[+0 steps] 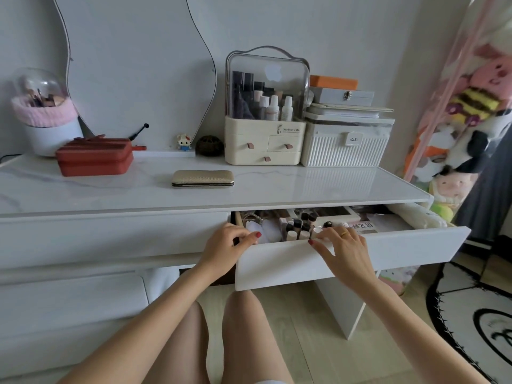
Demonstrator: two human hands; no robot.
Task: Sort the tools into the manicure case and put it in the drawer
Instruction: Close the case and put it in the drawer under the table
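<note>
1. Left hand [231, 243] fingers curled over the top left corner of the open drawer [352, 253] front, gripping it.
2. Right hand [341, 243] fingers hooked over the same front's top edge, gripping too, gold ring showing.
3. Small bottles [297, 228] packed inside, right behind the front.
4. Gold manicure case [202, 178] lying shut on the tabletop [110, 187], roughly mid-depth, well apart from both hands.
5. Red box [94, 156] nearer the back left corner.

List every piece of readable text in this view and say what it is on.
"Serious Life": cream cosmetic organizer, above its small drawers.
"KaSi", handwritten, uncertain: tag on the white ribbed storage box.
Pink packet in the open drawer: printed characters, too blurred to read.
Bottle labels: too small.
</note>
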